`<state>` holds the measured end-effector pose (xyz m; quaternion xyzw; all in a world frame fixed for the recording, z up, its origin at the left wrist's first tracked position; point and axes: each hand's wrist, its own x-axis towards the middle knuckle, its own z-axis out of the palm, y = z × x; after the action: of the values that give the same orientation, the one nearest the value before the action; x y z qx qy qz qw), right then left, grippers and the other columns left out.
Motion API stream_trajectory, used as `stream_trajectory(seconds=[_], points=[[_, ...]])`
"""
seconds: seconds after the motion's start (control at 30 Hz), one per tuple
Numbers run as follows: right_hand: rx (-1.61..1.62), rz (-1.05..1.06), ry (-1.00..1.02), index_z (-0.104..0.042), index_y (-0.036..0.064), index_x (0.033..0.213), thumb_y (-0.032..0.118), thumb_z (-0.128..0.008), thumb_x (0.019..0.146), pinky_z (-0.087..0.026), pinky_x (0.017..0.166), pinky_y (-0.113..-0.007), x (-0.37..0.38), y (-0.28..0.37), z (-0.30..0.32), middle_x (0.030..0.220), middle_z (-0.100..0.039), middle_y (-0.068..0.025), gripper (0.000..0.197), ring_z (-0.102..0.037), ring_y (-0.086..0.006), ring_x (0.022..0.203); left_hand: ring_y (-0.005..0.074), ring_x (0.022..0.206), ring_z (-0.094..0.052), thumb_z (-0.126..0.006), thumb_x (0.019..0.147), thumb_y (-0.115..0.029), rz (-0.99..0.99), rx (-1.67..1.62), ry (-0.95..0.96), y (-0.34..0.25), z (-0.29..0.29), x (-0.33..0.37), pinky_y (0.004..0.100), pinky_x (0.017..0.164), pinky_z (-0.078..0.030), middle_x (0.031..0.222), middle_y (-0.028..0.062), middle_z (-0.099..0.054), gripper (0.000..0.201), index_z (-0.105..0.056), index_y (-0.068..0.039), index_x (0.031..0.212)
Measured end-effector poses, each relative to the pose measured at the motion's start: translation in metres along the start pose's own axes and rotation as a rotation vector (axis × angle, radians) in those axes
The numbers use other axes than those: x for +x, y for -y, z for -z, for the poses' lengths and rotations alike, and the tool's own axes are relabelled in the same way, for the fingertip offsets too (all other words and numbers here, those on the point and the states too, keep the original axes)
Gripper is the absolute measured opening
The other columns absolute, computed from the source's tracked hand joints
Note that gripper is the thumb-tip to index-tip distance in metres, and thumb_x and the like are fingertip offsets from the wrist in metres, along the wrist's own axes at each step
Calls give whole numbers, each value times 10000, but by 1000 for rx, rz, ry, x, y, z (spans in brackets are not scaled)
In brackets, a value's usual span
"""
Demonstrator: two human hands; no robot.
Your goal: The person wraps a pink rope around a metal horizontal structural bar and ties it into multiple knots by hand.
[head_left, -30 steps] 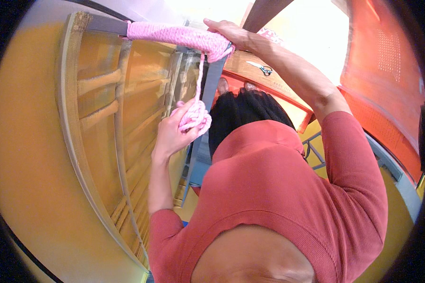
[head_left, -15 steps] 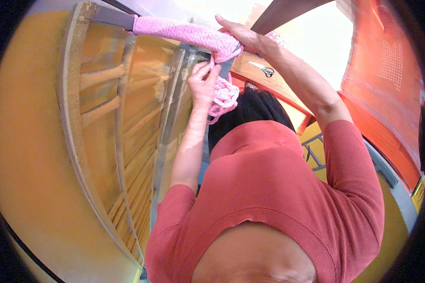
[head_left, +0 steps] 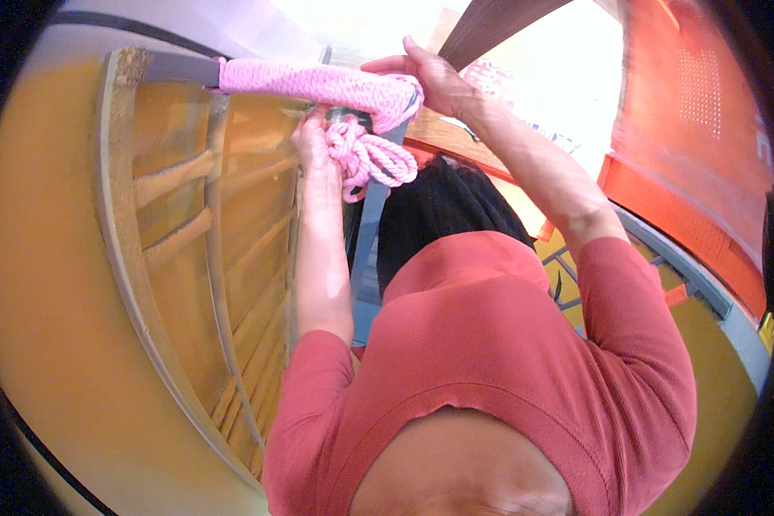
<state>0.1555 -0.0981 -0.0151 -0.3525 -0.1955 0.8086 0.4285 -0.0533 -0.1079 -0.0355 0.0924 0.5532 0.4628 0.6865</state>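
Two raised hands are seen at a grey metal bar partly wrapped in pink rope, the windings ending at the bar's right end, where a grey upright post meets it. A loose bundle of pink rope is gripped in the left hand, fingers curled shut around its coils just below the bar. The right hand is laid over the end of the winding, fingers spread and pressed flat rather than clenched. A wooden-slatted frame is visible behind the left arm, and an orange mesh panel at the picture's right edge. Should pressure from the right palm ease, the last turns could be expected to slacken and slide along the smooth bar; a loosened bundle might also snag at the post.
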Motion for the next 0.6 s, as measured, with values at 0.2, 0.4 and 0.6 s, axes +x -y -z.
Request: stream_trajectory(seconds=[0.2, 0.4, 0.6], points=[[-609, 281, -163, -632, 6, 1152, 473, -236, 1012, -377, 971, -290, -35, -9, -2, 1094, -645, -94, 628, -566, -171, 1022, 242, 666, -643, -517, 889, -101, -38, -63, 92, -2, -4, 6, 373, 562, -550, 822, 152, -603, 211, -555, 74, 1001], [-797, 507, -581, -646, -17, 1009, 274, -415, 994, -437, 876, -321, -63, -15, -24, 947, -657, -82, 372, -588, -191, 921, 185, 713, -621, -471, 910, -63, -81, 213, 71, -16, 2, 9, 328, 596, -538, 846, 120, -604, 153, -573, 49, 929], [-1423, 891, -194, -539, -4, 1066, 85, -591, 740, -470, 829, -383, -49, -42, -117, 1000, -591, -163, 342, -583, -322, 951, 37, 531, -395, -562, 926, -120, -136, 458, 220, -25, 40, -50, 195, 480, -307, 620, -50, -461, 194, -557, -59, 742]])
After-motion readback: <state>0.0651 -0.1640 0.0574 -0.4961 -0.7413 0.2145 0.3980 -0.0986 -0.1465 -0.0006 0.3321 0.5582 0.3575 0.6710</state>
